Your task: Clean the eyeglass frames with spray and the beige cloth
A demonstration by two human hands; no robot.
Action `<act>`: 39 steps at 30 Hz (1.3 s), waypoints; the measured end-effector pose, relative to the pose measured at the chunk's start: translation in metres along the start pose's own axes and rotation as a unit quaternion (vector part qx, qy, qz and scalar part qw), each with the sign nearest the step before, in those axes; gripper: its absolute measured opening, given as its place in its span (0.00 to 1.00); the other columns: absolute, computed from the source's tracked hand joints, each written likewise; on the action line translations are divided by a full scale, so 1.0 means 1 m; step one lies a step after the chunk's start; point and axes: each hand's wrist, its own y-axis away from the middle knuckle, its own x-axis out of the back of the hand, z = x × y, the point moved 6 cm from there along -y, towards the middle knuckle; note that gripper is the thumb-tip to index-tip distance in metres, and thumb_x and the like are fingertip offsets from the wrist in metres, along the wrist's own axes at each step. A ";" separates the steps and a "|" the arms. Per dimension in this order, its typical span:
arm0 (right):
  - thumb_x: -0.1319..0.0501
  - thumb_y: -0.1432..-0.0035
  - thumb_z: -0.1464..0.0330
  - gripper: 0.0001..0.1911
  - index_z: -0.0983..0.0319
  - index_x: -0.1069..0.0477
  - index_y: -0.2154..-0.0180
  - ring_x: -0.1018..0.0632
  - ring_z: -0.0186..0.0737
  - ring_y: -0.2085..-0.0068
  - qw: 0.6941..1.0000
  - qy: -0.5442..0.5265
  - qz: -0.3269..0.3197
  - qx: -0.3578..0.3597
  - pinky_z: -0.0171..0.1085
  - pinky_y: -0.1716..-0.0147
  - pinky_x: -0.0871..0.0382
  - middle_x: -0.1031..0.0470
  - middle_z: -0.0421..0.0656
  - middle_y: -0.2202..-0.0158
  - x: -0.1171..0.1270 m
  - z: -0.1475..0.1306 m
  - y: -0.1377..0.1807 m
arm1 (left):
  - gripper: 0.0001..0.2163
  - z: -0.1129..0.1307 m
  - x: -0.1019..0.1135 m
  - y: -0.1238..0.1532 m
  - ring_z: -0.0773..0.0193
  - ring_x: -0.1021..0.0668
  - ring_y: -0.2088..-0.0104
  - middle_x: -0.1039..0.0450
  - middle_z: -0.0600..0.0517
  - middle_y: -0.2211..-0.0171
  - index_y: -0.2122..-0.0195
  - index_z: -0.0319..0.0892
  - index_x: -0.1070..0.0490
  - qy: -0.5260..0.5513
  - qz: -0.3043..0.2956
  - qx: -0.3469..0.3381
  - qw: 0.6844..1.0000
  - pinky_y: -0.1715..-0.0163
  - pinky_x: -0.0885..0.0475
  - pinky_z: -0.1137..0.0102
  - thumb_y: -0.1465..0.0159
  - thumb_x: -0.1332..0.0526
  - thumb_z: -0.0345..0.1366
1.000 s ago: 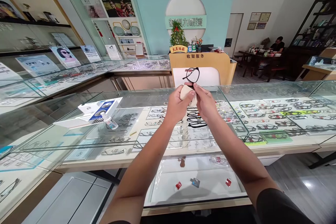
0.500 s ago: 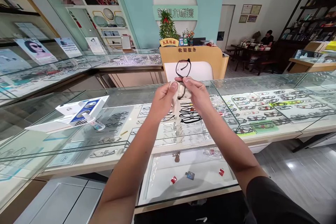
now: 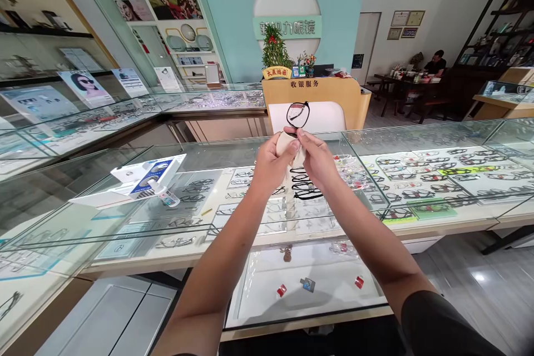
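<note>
Both my hands are raised above a glass display counter (image 3: 233,228). My left hand (image 3: 272,166) is closed round a cream cleaning cloth (image 3: 287,143) pressed on one lens of black-framed glasses (image 3: 297,115). My right hand (image 3: 319,161) pinches the glasses' frame from the right side. The other lens stands up above my fingers, free of the cloth. The lens under the cloth is hidden.
A blue and white box (image 3: 139,178) and a small spray bottle (image 3: 164,196) lie on the counter glass at the left. Rows of eyeglass frames (image 3: 421,178) fill the case below. A wooden cashier desk (image 3: 321,100) stands ahead; a person (image 3: 436,64) sits at a far table.
My left hand has closed the cloth back over the lower lens, after it hung looser half a second ago. The glasses stay upright between both hands. My view has shifted slightly.
</note>
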 end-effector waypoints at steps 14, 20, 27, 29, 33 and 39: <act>0.28 0.38 0.49 0.16 0.52 0.12 0.59 0.22 0.47 0.40 0.992 0.065 0.033 0.107 0.46 0.38 0.29 0.17 0.43 0.47 0.014 -0.019 0.001 | 0.27 -0.012 0.032 -0.011 0.61 0.21 0.67 0.20 0.50 0.69 0.64 0.42 0.19 0.025 0.037 0.062 0.997 0.66 0.27 0.69 0.39 0.30 0.65; 0.31 0.34 0.49 0.14 0.48 0.11 0.59 0.30 0.48 0.29 0.978 0.152 -0.051 0.134 0.48 0.28 0.38 0.22 0.41 0.37 0.013 -0.035 0.001 | 0.29 -0.007 0.055 -0.016 0.56 0.16 0.62 0.16 0.46 0.63 0.58 0.41 0.17 0.037 0.087 0.062 0.994 0.63 0.23 0.66 0.40 0.30 0.66; 0.31 0.35 0.46 0.17 0.47 0.11 0.58 0.34 0.50 0.26 0.968 0.201 -0.122 0.091 0.49 0.24 0.45 0.22 0.42 0.38 0.002 -0.028 0.005 | 0.29 0.001 0.048 -0.009 0.55 0.16 0.58 0.16 0.46 0.62 0.56 0.43 0.17 0.034 0.050 0.058 0.996 0.58 0.21 0.64 0.37 0.33 0.66; 0.31 0.35 0.47 0.16 0.47 0.11 0.58 0.31 0.50 0.29 0.967 0.200 -0.134 0.081 0.50 0.25 0.44 0.21 0.41 0.39 0.000 -0.026 0.007 | 0.28 0.005 0.044 -0.009 0.56 0.17 0.61 0.17 0.47 0.65 0.58 0.42 0.17 0.036 0.027 0.053 0.998 0.60 0.22 0.65 0.36 0.33 0.65; 0.32 0.34 0.49 0.15 0.49 0.11 0.61 0.26 0.48 0.35 0.966 0.200 -0.148 0.067 0.49 0.28 0.41 0.19 0.41 0.45 -0.004 -0.026 0.009 | 0.24 0.010 0.038 -0.009 0.63 0.22 0.71 0.23 0.51 0.73 0.66 0.42 0.21 0.036 -0.010 0.050 0.998 0.69 0.27 0.68 0.36 0.31 0.62; 0.30 0.37 0.47 0.17 0.51 0.11 0.64 0.26 0.48 0.36 0.977 0.164 -0.129 0.043 0.46 0.31 0.37 0.20 0.41 0.45 -0.001 -0.023 0.008 | 0.23 0.018 0.035 -0.008 0.68 0.28 0.75 0.27 0.53 0.74 0.67 0.41 0.22 0.050 -0.060 0.078 0.994 0.74 0.32 0.72 0.41 0.24 0.57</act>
